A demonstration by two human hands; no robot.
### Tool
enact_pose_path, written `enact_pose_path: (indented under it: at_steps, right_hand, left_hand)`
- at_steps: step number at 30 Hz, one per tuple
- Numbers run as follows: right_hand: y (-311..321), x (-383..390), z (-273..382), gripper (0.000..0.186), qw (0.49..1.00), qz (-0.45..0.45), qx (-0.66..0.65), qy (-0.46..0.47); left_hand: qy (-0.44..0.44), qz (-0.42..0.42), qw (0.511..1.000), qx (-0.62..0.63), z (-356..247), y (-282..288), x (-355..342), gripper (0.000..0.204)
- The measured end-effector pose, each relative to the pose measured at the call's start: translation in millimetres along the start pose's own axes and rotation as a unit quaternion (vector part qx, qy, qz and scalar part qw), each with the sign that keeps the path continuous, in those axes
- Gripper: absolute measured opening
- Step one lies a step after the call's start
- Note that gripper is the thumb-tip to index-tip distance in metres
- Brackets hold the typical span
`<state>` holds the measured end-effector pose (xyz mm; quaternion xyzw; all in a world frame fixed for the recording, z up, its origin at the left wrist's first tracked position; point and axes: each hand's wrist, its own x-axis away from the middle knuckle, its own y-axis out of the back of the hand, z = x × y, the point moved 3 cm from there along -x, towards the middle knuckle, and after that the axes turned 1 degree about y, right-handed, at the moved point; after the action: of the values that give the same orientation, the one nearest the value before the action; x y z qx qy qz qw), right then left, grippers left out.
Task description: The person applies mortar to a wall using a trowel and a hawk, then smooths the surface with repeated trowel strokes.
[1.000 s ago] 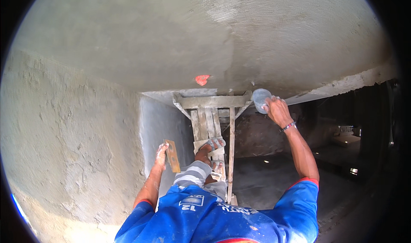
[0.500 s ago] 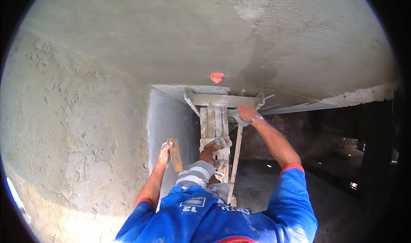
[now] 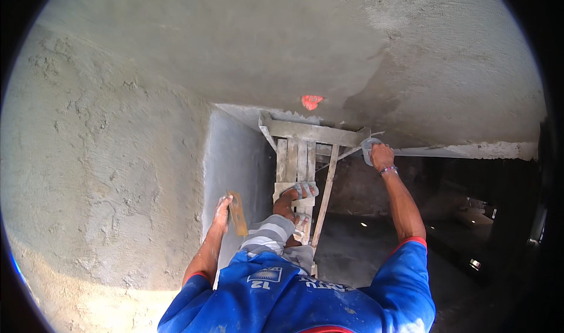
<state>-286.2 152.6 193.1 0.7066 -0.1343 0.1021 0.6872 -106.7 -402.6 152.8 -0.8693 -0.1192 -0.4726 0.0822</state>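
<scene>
One rounded, pale-grey, dish-like tool sits in your right hand, beside the right end of the mortar-smeared wooden crossbeam, while your left hand holds a flat, yellow-brown rectangular board. Ahead, the grey plaster wall looks smoothed left of the darker patch; the coarser stretch beyond seems unfinished.

1. My right hand covers part of the grey container.
2. The lower edge cuts off my blue shirt.
3. The bright patch at right is too small to identify.
</scene>
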Motion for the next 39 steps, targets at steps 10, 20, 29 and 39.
enact_pose_path:
  at_steps: [10,20,29,39]
  right_hand:
    - [-28.4,-10.7,128.8,0.021,0.968,0.100,0.002,0.228]
    - [30.6,-46.4,138.2,0.028,0.987,0.006,-0.116,0.115]
    - [-240.4,218.5,-69.8,0.039,0.937,0.113,-0.205,-0.259]
    - [-414.2,482.8,28.0,0.032,0.788,0.151,-0.425,-0.419]
  left_hand:
    - [-0.021,0.008,0.999,-0.036,-25.7,-25.0,-6.2,0.081]
    - [-0.015,-0.020,0.999,-0.037,-21.5,-16.1,7.7,0.087]
    - [-0.012,0.053,0.995,-0.078,-20.1,-56.5,-7.0,0.080]
    - [0.058,0.181,0.967,-0.169,-10.2,-188.5,-17.5,0.063]
